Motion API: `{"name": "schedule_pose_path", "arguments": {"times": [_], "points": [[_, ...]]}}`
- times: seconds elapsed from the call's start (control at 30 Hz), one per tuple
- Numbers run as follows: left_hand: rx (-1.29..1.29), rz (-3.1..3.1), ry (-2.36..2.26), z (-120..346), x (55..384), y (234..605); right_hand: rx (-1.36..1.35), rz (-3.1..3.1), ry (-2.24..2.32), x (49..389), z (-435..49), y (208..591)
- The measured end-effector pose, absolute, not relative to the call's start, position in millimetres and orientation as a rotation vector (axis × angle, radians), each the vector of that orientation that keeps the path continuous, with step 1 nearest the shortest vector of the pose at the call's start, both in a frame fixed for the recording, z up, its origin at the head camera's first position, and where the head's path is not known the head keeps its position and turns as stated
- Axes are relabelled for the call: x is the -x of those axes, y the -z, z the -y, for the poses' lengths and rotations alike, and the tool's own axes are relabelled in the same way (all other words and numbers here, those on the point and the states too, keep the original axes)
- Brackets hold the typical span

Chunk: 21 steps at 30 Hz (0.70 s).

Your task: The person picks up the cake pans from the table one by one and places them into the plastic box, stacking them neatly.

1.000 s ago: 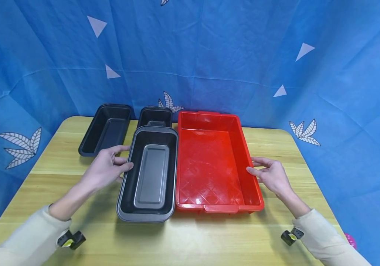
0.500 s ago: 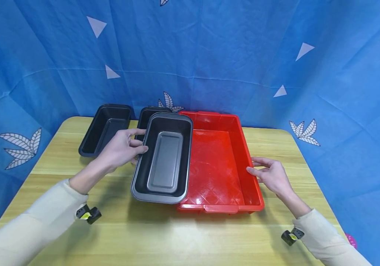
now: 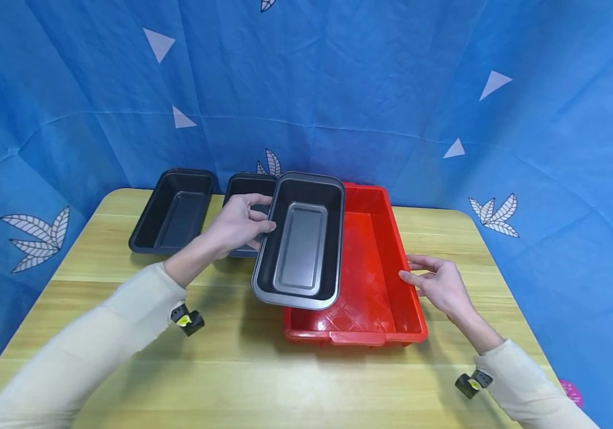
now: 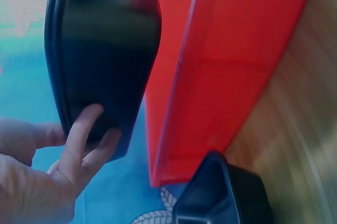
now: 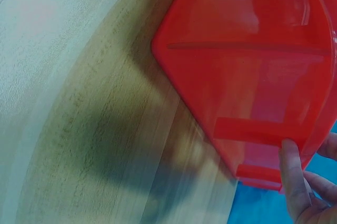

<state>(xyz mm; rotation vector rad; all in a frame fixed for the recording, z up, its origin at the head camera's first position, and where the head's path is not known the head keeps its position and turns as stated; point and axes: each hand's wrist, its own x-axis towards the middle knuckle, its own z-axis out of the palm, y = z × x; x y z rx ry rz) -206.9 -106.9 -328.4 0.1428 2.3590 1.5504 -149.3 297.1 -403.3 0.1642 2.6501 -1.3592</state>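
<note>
My left hand (image 3: 241, 221) pinches the left rim of a dark loaf pan (image 3: 301, 247), thumb inside and fingers underneath. The pan hangs in the air over the left part of a red plastic tray (image 3: 362, 262), hiding some of it. In the left wrist view the fingers (image 4: 79, 134) press on the outer wall of the held loaf pan (image 4: 108, 50). At the tray's right side my right hand (image 3: 437, 285) grips the rim, thumb on top. The right wrist view has its fingers (image 5: 294, 174) against the tray's outer wall (image 5: 247, 87).
A second loaf pan (image 3: 177, 208) lies at the back left of the wooden table (image 3: 204, 375). Another loaf pan (image 3: 247, 186) stands between it and the tray, partly covered by the left hand. A blue patterned curtain (image 3: 306, 77) hangs behind the table.
My left hand has carried the loaf pan right and away from me, from beside the red tray to above its left part. The right hand stays on the tray's rim.
</note>
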Motion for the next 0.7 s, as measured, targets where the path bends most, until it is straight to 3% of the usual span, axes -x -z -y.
{"name": "schedule_pose_path", "arguments": {"times": [0.7], "points": [[0.0,-2.236,-1.67,51,237,341,-0.206,-2.663,1.296,149,-294,402]]}}
